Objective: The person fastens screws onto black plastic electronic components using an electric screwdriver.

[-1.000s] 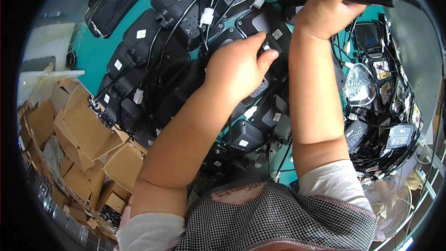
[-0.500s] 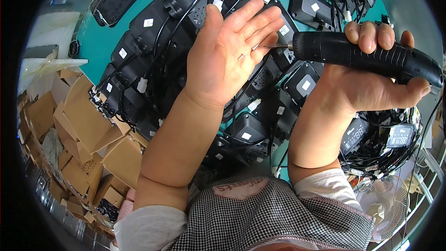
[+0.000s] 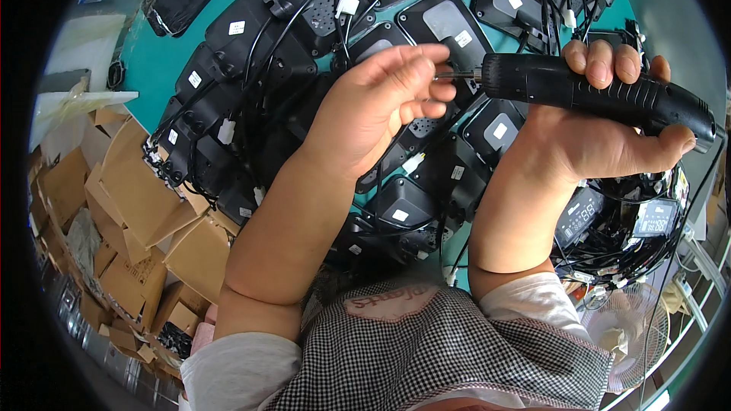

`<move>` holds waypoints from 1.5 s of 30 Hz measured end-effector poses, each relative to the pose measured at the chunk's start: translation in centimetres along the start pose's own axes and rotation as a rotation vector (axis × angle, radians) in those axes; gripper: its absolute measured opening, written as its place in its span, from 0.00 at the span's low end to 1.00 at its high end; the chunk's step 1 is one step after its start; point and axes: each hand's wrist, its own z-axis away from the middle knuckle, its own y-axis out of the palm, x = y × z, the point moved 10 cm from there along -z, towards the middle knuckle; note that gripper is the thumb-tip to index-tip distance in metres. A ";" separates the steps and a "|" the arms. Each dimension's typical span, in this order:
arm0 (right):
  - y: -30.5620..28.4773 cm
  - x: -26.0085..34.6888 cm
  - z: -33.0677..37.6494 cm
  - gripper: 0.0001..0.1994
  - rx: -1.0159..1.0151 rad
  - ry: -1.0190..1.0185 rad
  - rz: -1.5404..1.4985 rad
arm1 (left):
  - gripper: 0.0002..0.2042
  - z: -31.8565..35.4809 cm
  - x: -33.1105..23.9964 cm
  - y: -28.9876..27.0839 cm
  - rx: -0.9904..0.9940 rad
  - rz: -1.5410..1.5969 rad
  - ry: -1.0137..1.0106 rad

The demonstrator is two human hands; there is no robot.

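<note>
My right hand (image 3: 590, 133) grips a black electric screwdriver (image 3: 601, 91) held sideways, its metal bit pointing left. My left hand (image 3: 381, 103) is raised in front of it, fingertips pinched at the bit's tip; whatever they hold there is too small to see. Beneath both hands a teal table (image 3: 156, 68) is covered with several black plastic device housings (image 3: 251, 38) with white stickers and black cables with white connectors.
Brown cardboard boxes (image 3: 129, 205) are piled at the left below the table edge. At the right lie black units with lit displays (image 3: 655, 221) in a tangle of cables. A white fan (image 3: 628, 335) stands at the lower right.
Both hands came back toward me from the far side of the table. The screwdriver was turned sideways, and my left hand went from open to pinching at its bit.
</note>
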 end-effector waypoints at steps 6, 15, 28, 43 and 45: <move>-0.2 0.2 -0.1 0.28 0.027 0.020 -0.007 | 0.10 0.2 0.6 -0.9 -0.133 -0.057 -0.072; -0.2 0.4 -0.4 0.27 0.063 0.032 -0.056 | 0.09 0.1 0.3 -0.6 -0.167 -0.026 -0.034; -0.4 -0.5 -1.2 0.29 0.086 0.115 -0.188 | 0.11 -0.3 -0.9 0.0 -0.144 -0.445 0.073; 1.0 -6.1 -2.3 0.30 0.129 -0.092 0.027 | 0.13 -0.3 -4.0 0.6 -0.335 -1.657 0.394; 0.6 -7.0 -2.2 0.28 0.082 -0.074 -0.007 | 0.12 -0.2 -3.8 0.9 -0.329 -1.699 0.410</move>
